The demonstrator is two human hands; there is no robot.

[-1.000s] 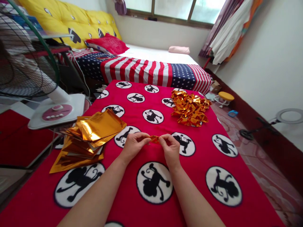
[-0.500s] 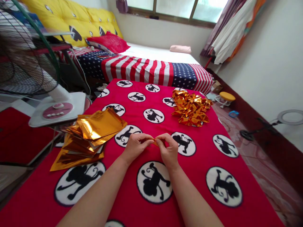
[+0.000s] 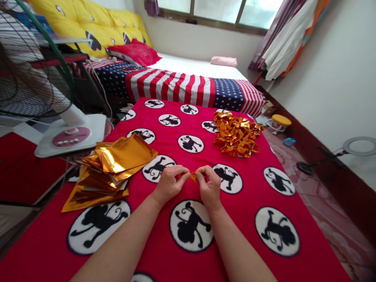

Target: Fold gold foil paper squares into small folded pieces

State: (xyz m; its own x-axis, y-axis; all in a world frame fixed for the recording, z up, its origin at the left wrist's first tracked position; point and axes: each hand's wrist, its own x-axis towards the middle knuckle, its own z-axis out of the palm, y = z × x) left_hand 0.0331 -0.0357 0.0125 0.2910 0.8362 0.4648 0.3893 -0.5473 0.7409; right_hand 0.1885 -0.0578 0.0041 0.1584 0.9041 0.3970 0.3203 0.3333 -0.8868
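A small folded piece of gold foil paper (image 3: 193,177) is pinched between both hands above the middle of the red cloth. My left hand (image 3: 171,183) grips its left end with thumb and fingers closed. At its right end my right hand (image 3: 209,185) is closed in the same way. Much of the piece is hidden by the fingertips. To the left of my hands lies an uneven stack of flat gold foil sheets (image 3: 126,154). A heap of folded gold foil pieces (image 3: 236,133) sits at the back right of the cloth.
The red cloth (image 3: 241,235) has round black-and-white monkey prints. A fan's white base (image 3: 73,135) stands at the left edge. Beyond the cloth is a bed with a striped cover (image 3: 170,84). A yellow stool (image 3: 281,120) is on the floor at right.
The fingertips have moved slightly apart, and a little more of the gold piece shows between them. The stack and the heap are unchanged.
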